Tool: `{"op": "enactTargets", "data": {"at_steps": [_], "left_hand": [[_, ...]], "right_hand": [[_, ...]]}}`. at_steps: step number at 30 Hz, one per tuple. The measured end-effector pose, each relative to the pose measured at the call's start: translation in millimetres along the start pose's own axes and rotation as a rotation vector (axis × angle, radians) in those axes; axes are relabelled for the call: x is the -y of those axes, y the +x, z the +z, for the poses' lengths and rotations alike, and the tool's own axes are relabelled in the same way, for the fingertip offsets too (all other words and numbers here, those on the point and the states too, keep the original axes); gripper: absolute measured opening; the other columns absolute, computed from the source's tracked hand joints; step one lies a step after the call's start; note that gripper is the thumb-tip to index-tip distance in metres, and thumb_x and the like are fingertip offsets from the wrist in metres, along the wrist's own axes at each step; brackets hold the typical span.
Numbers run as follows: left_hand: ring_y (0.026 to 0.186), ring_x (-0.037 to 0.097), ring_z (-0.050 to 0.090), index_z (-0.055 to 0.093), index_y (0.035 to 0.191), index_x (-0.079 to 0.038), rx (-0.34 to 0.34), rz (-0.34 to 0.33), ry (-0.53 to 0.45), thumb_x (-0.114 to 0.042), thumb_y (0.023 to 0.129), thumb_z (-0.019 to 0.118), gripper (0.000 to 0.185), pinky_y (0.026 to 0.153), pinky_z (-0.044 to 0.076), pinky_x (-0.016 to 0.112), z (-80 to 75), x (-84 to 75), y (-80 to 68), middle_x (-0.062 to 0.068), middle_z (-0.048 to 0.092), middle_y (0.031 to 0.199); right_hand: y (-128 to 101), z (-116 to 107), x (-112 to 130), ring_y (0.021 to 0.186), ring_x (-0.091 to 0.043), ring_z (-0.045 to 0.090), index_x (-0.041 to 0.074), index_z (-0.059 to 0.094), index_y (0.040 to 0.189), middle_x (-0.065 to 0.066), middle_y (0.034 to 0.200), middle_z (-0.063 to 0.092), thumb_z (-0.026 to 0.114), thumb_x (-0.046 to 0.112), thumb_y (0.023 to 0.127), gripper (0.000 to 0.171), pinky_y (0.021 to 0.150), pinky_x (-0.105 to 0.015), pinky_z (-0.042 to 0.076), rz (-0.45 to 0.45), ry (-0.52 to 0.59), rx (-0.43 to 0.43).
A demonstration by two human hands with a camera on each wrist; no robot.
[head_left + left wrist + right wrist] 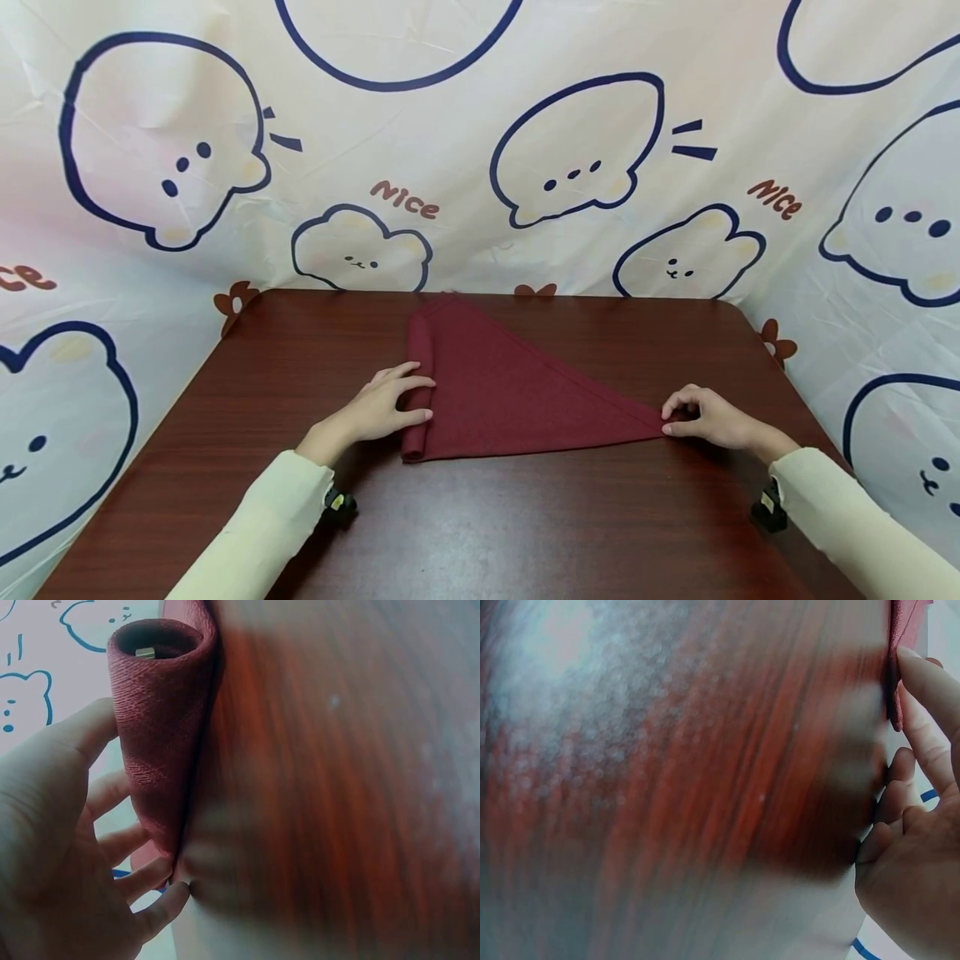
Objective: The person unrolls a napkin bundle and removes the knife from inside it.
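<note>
A dark red cloth (510, 392) lies on the brown table (525, 517), folded into a triangle. Its left edge is rolled into a tube (417, 375), whose hollow end shows in the left wrist view (161, 720). My left hand (423, 398) rests on the near part of that roll with fairly straight fingers (150, 877), the thumb against its side. My right hand (667, 421) pinches the cloth's pointed right corner (904, 622) between thumb and forefinger, low on the table. Both wrist views are blurred by the tabletop close to the lens.
A pale curtain with cartoon animals (570, 158) encloses the table at the back and both sides. The table's rounded far corners (738, 312) stand near the curtain. Cream sleeves (270, 517) cover both forearms.
</note>
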State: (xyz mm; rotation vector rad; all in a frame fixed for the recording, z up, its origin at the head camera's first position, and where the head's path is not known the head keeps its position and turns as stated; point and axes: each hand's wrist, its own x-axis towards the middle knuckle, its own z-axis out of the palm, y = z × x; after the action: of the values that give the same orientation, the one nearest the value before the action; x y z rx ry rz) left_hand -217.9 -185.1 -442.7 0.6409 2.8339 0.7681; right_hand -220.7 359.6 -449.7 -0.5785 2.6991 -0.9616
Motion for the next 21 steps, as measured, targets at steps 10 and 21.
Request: {"op": "enactTargets", "data": {"at_steps": [10, 21], "left_hand": [[0.146, 0.049, 0.031, 0.060, 0.140, -0.015, -0.008, -0.006, -0.028, -0.034, 0.093, 0.069, 0.052, 0.111, 0.033, 0.070, -2.7, 3.9, -4.3, 0.020, 0.038, 0.160], [0.146, 0.050, 0.029, 0.058, 0.143, -0.014, -0.029, -0.019, -0.066, -0.028, 0.094, 0.068, 0.052, 0.111, 0.032, 0.071, -4.6, 10.8, -11.8, 0.022, 0.038, 0.159]], "right_hand": [[0, 0, 0, 0.088, -0.007, 0.043, 0.014, 0.071, 0.094, 0.000, 0.097, 0.061, 0.077, 0.017, 0.089, 0.009, 0.076, -0.025, 0.037, -0.008, -0.012, 0.002], [-1, 0, 1, 0.088, -0.006, 0.043, 0.013, 0.071, 0.094, 0.000, 0.097, 0.060, 0.077, 0.017, 0.089, 0.009, 0.076, -0.025, 0.037, -0.015, -0.007, -0.008]]}}
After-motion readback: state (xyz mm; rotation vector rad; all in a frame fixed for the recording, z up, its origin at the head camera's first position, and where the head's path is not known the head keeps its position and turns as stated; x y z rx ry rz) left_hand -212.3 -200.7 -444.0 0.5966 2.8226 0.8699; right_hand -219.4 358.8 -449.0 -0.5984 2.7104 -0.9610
